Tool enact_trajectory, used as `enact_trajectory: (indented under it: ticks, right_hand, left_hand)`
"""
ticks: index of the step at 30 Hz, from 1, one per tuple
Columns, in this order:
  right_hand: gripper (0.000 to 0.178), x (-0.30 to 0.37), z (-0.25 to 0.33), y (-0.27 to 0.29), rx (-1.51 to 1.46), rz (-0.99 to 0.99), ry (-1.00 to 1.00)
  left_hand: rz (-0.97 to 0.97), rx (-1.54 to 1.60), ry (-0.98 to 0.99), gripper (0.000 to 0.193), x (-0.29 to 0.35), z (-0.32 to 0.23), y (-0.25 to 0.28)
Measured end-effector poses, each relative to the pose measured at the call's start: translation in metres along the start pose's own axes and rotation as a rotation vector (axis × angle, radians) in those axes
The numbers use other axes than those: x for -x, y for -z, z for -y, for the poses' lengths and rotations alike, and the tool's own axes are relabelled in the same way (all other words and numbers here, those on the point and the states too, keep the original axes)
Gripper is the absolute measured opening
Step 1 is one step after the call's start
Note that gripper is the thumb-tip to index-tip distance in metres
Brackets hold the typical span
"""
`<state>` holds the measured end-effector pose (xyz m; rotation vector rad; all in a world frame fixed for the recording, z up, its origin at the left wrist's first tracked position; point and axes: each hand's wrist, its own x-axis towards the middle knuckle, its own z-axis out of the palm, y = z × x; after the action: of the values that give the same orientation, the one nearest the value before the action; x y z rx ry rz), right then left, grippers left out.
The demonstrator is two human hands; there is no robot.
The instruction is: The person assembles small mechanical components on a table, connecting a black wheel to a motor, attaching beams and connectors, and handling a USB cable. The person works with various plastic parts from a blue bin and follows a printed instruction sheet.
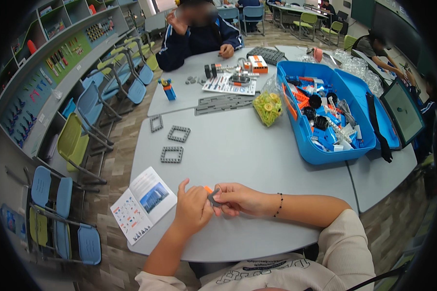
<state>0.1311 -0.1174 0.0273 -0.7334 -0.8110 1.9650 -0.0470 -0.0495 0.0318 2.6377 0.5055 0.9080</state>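
Near the table's front edge my two hands meet over a small dark grey building piece (214,198), which has an orange piece (208,189) at its upper end. My right hand (238,199) pinches the grey piece with the thumb on top. My left hand (193,207) is curled against the other side, its fingers bent round the pieces and partly hiding them. An open booklet (153,196) with pictures lies left of my left hand. Beyond it are three grey rectangular frame pieces (172,160), lying flat and apart from each other.
A blue bin (320,156) of mixed building parts stands at right, beside its lid (357,85). A bag of yellow-green parts (267,107), grey beams (223,103) and a blue-orange piece (169,92) lie farther back. Another person (199,34) sits across the table.
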Motion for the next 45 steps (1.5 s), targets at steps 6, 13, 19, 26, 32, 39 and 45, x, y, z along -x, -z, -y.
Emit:
enact_trajectory:
  ticks: [6, 13, 19, 26, 32, 39, 45]
  right_hand:
    - [0.015, -0.004, -0.002, 0.000, 0.036, -0.036, 0.016]
    - [0.020, -0.002, 0.006, 0.001, 0.257, -0.077, 0.081]
    - [0.025, 0.001, 0.008, -0.001, 0.561, -0.160, 0.165]
    - [0.026, 0.000, 0.003, 0.002, 0.603, -0.170, 0.240]
    - [0.022, 0.000, 0.005, 0.004, 0.909, -0.204, 0.433]
    - [0.020, 0.001, 0.006, -0.002, 1.175, -0.275, 0.563]
    - [0.017, 0.000, 0.005, -0.003, 1.268, -0.325, 0.593]
  left_hand:
    - [-0.036, 0.018, 0.050, 0.007, -0.001, 0.001, -0.003]
    - [-0.032, 0.012, 0.040, 0.006, -0.003, 0.002, -0.001]
    - [-0.025, 0.028, 0.033, 0.004, -0.005, -0.002, 0.001]
    - [-0.107, 0.035, 0.031, 0.003, -0.004, -0.001, -0.001]
    - [-0.151, 0.016, 0.037, 0.003, -0.001, 0.002, -0.001]
    - [-0.173, -0.058, 0.031, 0.003, -0.003, -0.001, 0.002]
    - [-0.082, -0.090, 0.040, 0.004, -0.002, 0.000, -0.003]
